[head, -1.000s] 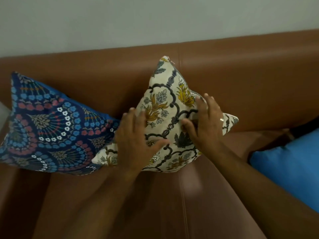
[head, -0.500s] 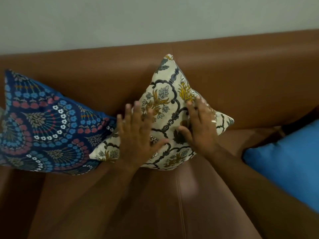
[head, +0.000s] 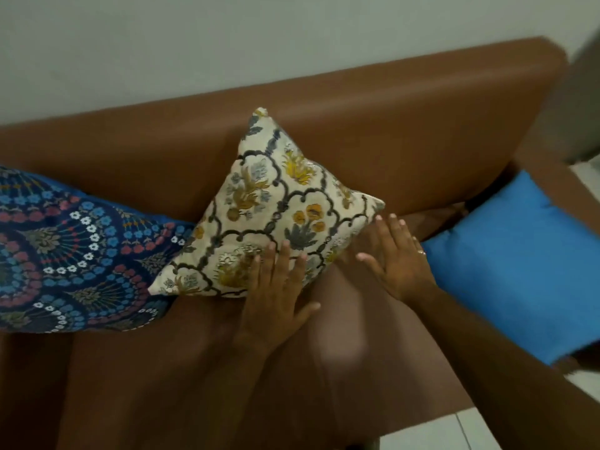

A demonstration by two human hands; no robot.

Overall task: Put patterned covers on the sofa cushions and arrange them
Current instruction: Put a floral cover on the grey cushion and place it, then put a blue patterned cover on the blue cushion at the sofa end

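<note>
A cream cushion [head: 269, 209] with a yellow and grey floral cover leans on one corner against the brown sofa [head: 389, 131] backrest. My left hand [head: 276, 297] lies flat with fingers spread, its fingertips touching the cushion's lower edge. My right hand [head: 394, 258] is open beside the cushion's right corner, just off it, with a ring on one finger. A dark blue cushion [head: 68, 254] with a round flower pattern lies to the left, its corner tucked behind the cream one.
A plain blue cushion [head: 516, 264] without a patterned cover rests at the sofa's right end by the armrest. White floor tiles [head: 431, 433] show at the bottom right, and a pale wall [head: 227, 37] stands behind the sofa.
Both hands have slid down and off the face of the cream cushion. The right hand moved to its right corner, the left to its lower edge. The view shifted right.
</note>
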